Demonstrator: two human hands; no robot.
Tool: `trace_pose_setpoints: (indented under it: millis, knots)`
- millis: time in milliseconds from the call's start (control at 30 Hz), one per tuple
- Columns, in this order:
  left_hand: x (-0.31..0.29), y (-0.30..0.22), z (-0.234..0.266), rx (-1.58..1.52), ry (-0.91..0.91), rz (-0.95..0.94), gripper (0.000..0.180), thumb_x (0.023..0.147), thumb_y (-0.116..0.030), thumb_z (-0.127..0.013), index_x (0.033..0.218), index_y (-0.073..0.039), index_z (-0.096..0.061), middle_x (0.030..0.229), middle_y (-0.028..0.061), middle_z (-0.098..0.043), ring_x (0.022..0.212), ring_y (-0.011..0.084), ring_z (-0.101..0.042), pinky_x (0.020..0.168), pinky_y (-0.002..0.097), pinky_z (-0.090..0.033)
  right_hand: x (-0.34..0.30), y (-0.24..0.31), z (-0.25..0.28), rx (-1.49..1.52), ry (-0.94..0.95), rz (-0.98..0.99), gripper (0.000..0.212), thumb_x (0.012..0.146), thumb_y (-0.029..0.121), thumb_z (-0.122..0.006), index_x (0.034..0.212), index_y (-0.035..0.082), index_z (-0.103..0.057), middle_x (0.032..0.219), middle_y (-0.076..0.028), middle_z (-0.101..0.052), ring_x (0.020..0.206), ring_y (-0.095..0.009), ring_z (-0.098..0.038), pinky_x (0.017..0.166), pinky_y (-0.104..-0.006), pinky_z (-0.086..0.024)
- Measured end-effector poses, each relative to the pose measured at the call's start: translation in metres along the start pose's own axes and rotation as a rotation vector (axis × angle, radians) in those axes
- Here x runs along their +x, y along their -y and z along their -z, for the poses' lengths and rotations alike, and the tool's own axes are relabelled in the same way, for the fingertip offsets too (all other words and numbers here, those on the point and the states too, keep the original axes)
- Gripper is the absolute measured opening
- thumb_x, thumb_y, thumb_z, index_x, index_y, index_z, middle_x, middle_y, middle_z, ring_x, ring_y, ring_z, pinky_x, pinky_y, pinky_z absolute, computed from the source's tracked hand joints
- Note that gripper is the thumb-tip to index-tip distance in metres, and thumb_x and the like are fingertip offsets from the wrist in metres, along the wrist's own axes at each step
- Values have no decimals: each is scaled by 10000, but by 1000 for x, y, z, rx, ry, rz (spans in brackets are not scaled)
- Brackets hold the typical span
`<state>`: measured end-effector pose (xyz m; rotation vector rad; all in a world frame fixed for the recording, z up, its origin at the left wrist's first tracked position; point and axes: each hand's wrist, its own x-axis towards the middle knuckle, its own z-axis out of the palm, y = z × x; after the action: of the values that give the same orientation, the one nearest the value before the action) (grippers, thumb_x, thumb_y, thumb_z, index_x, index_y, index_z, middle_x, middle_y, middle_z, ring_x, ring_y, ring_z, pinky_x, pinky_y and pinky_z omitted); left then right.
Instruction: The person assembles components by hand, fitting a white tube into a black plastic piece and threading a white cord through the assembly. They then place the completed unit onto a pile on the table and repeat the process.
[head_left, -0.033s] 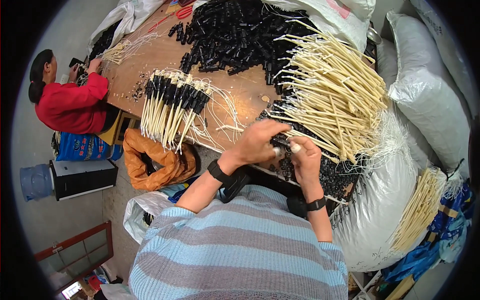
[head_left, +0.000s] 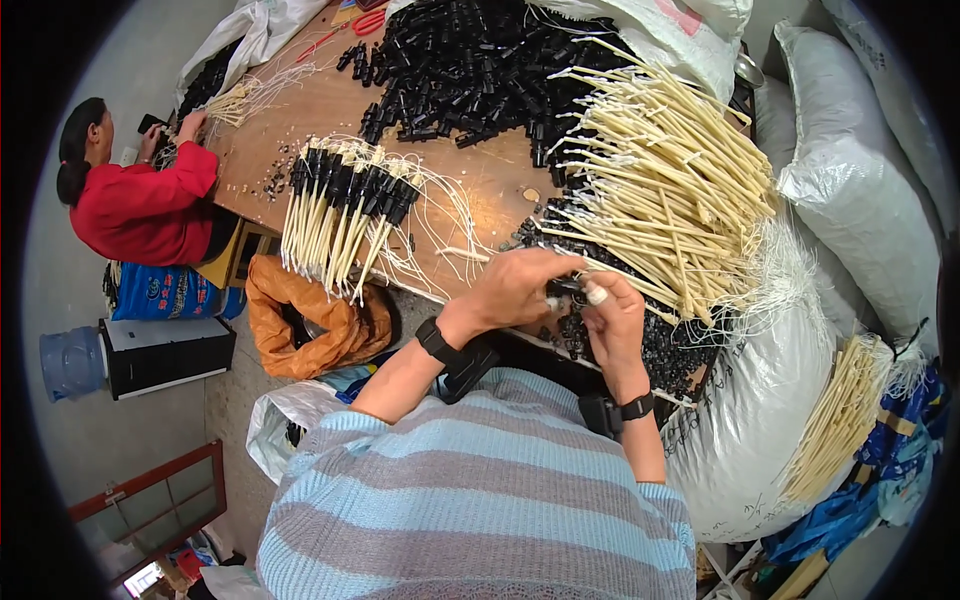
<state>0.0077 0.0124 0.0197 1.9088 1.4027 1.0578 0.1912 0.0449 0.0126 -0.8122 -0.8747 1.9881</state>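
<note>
Over the table's near edge, my left hand (head_left: 518, 288) and my right hand (head_left: 615, 312) meet with bent fingers. A small black plastic piece (head_left: 567, 288) shows between their fingertips, partly hidden, and both hands pinch it. My right thumb has a whitish covering on its tip. Beneath and right of my hands lie many tiny black parts (head_left: 660, 350). Left of them is a bundle of cream sticks with black connectors (head_left: 350, 190) at one end, its thin white wires (head_left: 450, 210) trailing toward my left hand.
A heap of black connectors (head_left: 460, 70) covers the table's far side. A large pile of cream sticks (head_left: 680, 190) lies at the right. White sacks (head_left: 850, 150) crowd the right side. Another person in red (head_left: 145, 215) works at the far left, above a blue bag (head_left: 170, 293).
The fingers of both hands have shifted slightly, and more of the black piece shows between them. At the far left, the other person's hands have moved a little.
</note>
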Motion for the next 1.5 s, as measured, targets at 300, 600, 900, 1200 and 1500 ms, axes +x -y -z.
trace_pose_setpoints:
  millis: [300, 600, 900, 1200, 1500]
  knots:
    - [-7, 11, -2, 121, -17, 128, 342, 648, -25, -630, 983, -52, -696, 903, 149, -690, 863, 327, -661, 741, 376, -538, -7, 19, -1, -1549, 214, 612, 406, 730, -10, -642, 1114, 109, -697, 808, -68, -695, 618, -226, -643, 571, -303, -491]
    - [-7, 6, 9, 165, -65, 171, 353, 636, -68, -626, 981, -50, -698, 896, 153, -687, 821, 340, -651, 729, 394, -531, 3, 2, -17, -1375, 116, 791, 390, 738, 1, -654, 1116, 88, -691, 686, -105, -652, 527, -255, -604, 516, -329, -473]
    - [-17, 14, 20, 252, -100, 148, 292, 633, -77, -641, 919, -52, -697, 844, 127, -685, 770, 321, -651, 688, 394, -525, 7, 4, -25, -1402, 277, 772, 362, 782, 56, -654, 1141, 94, -688, 675, -105, -660, 497, -212, -594, 515, -311, -479]
    - [-32, 8, 37, 524, -144, -46, 175, 665, -39, -618, 826, -107, -634, 721, 39, -597, 645, 227, -625, 524, 351, -473, 17, -9, -50, -1235, 121, 286, 170, 818, 97, -702, 969, 23, -677, 612, -68, -576, 511, -154, -537, 490, -274, -429]
    - [-63, 58, 175, 908, -677, 174, 208, 634, -92, -634, 840, -86, -662, 831, 66, -636, 929, 261, -572, 892, 404, -374, 32, 3, -70, -1024, 117, 624, 129, 842, 1, -614, 949, -4, -685, 992, -146, -684, 888, -263, -660, 801, -320, -507]
